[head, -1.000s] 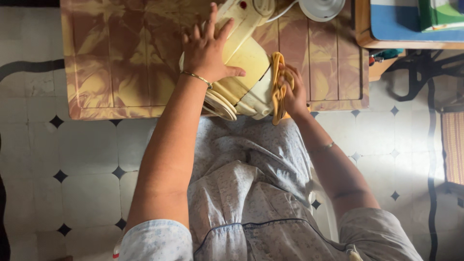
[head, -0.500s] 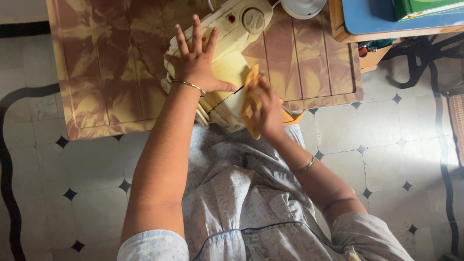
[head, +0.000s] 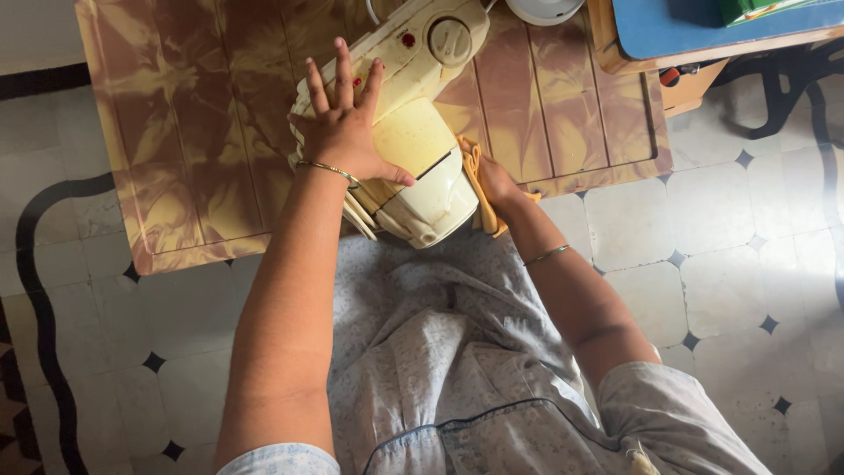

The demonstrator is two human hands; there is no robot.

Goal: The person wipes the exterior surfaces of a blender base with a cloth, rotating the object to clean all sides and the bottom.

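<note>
Currently, a cream-coloured kitchen appliance [head: 413, 149] with a round dial [head: 449, 40] and a small red button [head: 408, 40] lies tipped on its side at the near edge of the bench [head: 185, 132], its rounded end overhanging toward the person's lap. A yellow cloth [head: 479, 189] is pressed against the right flank of the appliance, bunched under the right hand [head: 499, 185].

Left hand [head: 345, 132]: laid flat on the upper face of the appliance, fingers [head: 343, 75] spread wide, thumb hooked along the lower edge; nothing is gripped, the body is only steadied. A thin bangle [head: 330, 167] is worn at that wrist.

Right hand: fingers curled closed around the cloth, which is held between palm and appliance wall. Fingertips are hidden behind the cloth and the housing, so the exact grip cannot be told.

Judgement on technique: wiping seems best done with the left palm kept firmly planted, since the appliance rests on a curved side and could be rolled or slid off the bench edge by sideways pressure. Strokes directed toward the bracing hand would be better countered than strokes away from it. The cloth is best kept folded thick so seams and the lid gap are reached.

Surroundings: a white cord [head: 376, 10] runs off the top of the appliance; a white round object [head: 543, 9] sits at the far bench edge, a blue-topped wooden table [head: 694, 35] just beside it. Pale floor tiles [head: 703, 229] with dark diamonds lie below.
</note>
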